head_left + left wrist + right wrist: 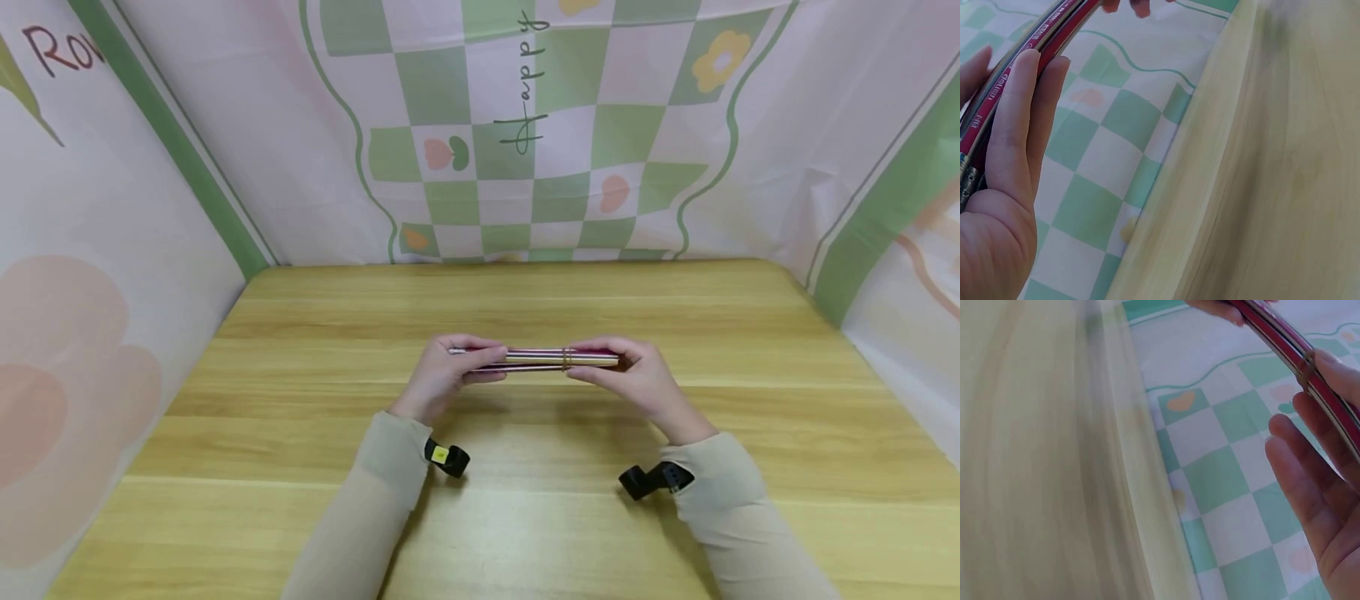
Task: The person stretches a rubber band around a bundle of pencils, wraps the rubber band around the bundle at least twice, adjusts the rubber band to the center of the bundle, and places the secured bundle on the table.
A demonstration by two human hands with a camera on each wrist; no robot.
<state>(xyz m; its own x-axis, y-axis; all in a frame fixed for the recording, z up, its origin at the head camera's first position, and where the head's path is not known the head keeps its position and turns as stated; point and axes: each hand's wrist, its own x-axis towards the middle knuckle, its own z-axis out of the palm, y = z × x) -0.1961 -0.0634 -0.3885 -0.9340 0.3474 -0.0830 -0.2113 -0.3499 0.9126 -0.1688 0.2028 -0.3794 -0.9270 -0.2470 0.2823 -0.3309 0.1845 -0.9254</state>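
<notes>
Thumb and fingers of our left hand (438, 379) grip one end of a bundle of pencils (536, 357), while our right hand (648, 379) pinches the other end between thumb and fingers. The bundle lies level between the hands, held up off the surface, dark red with black stripes, white lettering showing beside the left fingers. Just inside the right fingertips, a thin brownish band (567, 358) is wound around the pencils. Behind each hand we see a black wrist camera, the left camera (450, 458) with a yellow label (440, 454) and the right camera (654, 480) without one in view, set against a beige left sleeve (375, 500) and a matching right sleeve (738, 512). Below the hands we have a table (540, 517) of pale yellow-brown wood grain, with soft shadows beneath them; it spreads to both sides and ends beyond the fingers in rounded far corners. Past that edge, straight ahead of the hands, hangs a cloth (502, 154) with green and white checks, small flowers and hearts, and the word "Happy" running vertically. To our left, a white panel (150, 208) carries a large pink flower print (67, 333); to our right, another panel (900, 333) shows a broad green stripe.
</notes>
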